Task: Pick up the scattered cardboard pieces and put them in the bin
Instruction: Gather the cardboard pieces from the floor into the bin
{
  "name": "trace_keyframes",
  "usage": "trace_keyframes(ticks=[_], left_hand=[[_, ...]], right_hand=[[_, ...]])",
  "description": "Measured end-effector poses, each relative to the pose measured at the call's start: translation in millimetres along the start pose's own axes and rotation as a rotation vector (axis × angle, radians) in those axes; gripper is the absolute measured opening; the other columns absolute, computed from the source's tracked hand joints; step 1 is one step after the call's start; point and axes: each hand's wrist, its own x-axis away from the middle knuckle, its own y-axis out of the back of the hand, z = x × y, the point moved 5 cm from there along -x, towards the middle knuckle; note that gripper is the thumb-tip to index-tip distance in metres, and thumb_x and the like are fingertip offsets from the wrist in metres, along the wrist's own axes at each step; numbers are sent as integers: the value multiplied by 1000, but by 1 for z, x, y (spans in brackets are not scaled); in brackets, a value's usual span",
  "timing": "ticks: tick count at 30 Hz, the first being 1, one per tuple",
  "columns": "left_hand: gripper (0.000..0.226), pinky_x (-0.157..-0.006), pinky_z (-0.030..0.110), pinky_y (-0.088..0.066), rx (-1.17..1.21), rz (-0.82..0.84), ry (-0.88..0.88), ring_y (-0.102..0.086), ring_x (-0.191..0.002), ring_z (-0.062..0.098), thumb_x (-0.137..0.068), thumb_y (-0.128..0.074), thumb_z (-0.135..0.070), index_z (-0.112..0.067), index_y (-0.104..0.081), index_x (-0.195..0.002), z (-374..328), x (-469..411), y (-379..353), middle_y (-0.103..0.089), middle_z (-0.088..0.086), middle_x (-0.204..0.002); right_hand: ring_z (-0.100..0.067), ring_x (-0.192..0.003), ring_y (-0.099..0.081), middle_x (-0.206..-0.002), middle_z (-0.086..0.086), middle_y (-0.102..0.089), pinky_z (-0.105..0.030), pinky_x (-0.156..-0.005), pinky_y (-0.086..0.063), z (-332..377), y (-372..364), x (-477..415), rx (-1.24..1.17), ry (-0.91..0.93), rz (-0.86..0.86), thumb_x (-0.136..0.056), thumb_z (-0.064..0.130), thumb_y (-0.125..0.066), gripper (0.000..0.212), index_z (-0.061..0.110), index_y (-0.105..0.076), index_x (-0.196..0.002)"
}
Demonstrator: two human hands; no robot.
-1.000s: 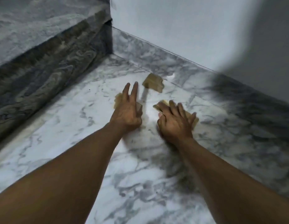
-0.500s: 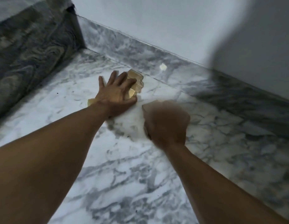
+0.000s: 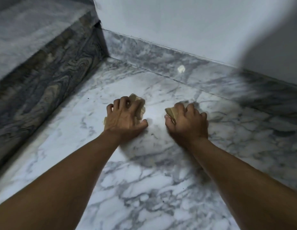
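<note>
Person crouched over marble floor (image 3: 144, 188), both arms stretched out. Left hand (image 3: 125, 119) pressed down on floor, fingers curled and clawing over left cardboard (image 3: 142, 109), tan scraps showing past fingertips and at wrist side. Right hand (image 3: 189, 122) just beside it, apart, fingers and thumb clenched round right cardboard (image 3: 171, 112), folded edge poking out toward left hand. Both scraps low against floor, near grey skirting (image 3: 210, 75) under white wall (image 3: 177, 27). Dark veined step (image 3: 45, 83) at left. Small white chip (image 3: 181, 69) on skirting.
</note>
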Motion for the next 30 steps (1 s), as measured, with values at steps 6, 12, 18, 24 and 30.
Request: trace_keyframes(ticks=[6, 12, 18, 24, 30], left_hand=[[74, -99, 57, -34, -77, 60, 228, -35, -132, 35, -83, -23, -87, -33, -38, -132, 34, 65, 6, -39, -7, -146], [60, -68, 43, -45, 53, -46, 423, -53, -100, 35, -88, -35, -74, -26, -47, -123, 36, 135, 15, -46, 6, -118], [74, -93, 50, -36, 6, 50, 400, -50, -113, 36, -87, -22, -83, -24, -51, -121, 44, 155, 31, -52, 9, -124], [100, -98, 61, -32, -28, 106, 397, -33, -131, 40, -67, -23, -103, -36, -42, -138, 35, 235, 30, -37, 3, -146], [62, -60, 39, -49, 199, -60, 517, -61, -84, 38, -80, -69, -62, -19, -49, -121, 38, 268, 31, -49, 9, -116]], right_hand=[[-40, -72, -59, -95, -24, -55, -46, -67, -45, 5, 4, 16, 21, 20, -28, -85, 53, -59, 56, 4, -52, -112], [-40, -83, -56, -93, -21, -57, -46, -72, -43, 26, 15, 66, -24, 18, -87, -90, 60, -47, 60, 5, -55, -114], [-39, -90, -52, -94, -20, -58, -46, -77, -33, 43, 22, 103, 6, 75, -87, -83, 72, -49, 70, 8, -56, -110], [-40, -78, -56, -96, -23, -55, -42, -62, -47, 61, 29, 131, -40, 62, -50, -84, 52, -67, 56, 5, -55, -111], [-38, -75, -55, -87, -21, -54, -42, -64, -43, 65, 33, 166, -14, 66, -58, -80, 43, -69, 51, 3, -55, -107]])
